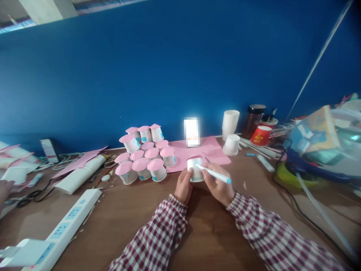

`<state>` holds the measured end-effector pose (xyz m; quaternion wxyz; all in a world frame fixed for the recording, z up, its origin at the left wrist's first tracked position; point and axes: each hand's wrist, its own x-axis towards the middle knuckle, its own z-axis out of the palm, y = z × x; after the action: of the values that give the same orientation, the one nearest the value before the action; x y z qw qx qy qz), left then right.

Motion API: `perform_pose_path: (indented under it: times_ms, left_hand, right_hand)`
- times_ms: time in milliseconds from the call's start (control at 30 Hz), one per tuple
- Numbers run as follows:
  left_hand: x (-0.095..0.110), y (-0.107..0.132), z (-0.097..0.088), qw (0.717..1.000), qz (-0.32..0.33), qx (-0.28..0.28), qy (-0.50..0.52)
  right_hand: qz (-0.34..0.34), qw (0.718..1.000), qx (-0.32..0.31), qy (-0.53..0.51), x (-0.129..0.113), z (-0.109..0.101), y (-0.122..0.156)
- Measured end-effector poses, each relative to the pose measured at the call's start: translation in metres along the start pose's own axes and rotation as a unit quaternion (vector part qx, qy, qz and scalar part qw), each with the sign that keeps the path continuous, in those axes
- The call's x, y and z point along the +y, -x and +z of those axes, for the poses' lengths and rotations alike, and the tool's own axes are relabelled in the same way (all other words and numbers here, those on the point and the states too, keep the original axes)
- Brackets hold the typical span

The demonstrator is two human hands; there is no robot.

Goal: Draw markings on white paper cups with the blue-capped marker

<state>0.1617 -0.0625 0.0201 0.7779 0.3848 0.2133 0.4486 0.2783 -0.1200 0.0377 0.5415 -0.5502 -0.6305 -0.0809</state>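
One paper cup [196,173], lightly held

From the head view, the left hand [184,185] grasps the cup's side and the right hand [221,186] pinches a white marker [216,174], tip at the wall. The cup sits between them; pink-topped cups [158,174] gather left of the grip. It looks light, thin-walled, easily dented; I'd cradle it softly by the sides, clear of the zigzag, which could smear.

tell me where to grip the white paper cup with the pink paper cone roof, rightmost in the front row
Probably pinch the cup low on its white wall, under the pink roof, which overhangs it. Come from the front right: similar cups crowd its left and back, while its front faces brown tabletop.
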Motion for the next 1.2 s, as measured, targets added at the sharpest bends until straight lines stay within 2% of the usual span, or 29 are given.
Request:
perform_pose_path:
  times_ms: [433,667,833,900,1033,1200]
  left_hand:
    - [0.0006,0.0005,0.0002,1.000,0.005,0.014,0.004]
    - [0.0017,0.0018,0.0010,1.000,0.002,0.003,0.009]
    - [0.0036,0.0015,0.0009,0.999,-0.007,-0.009,0.030]
    - [0.0039,0.0000,-0.0010,0.999,-0.023,0.003,0.048]
    - [0.0036,-0.0029,-0.0062,0.995,-0.044,0.041,0.083]
    - [0.0035,-0.0036,-0.0080,0.993,-0.049,0.044,0.098]
  right_hand:
    - [-0.001,1.000,0.003,0.007,-0.0004,-0.0005,-0.0008]
    - [0.007,1.000,0.013,0.011,0.0006,0.0002,0.0001]
    - [0.063,0.996,0.033,-0.055,0.0015,0.0001,0.0013]
    - [0.079,0.994,0.047,-0.066,0.0024,0.0000,0.0007]
    - [0.047,0.997,0.055,-0.041,0.0040,0.0012,-0.0009]
    - [0.029,0.998,0.036,-0.050,0.0024,0.0061,0.0014]
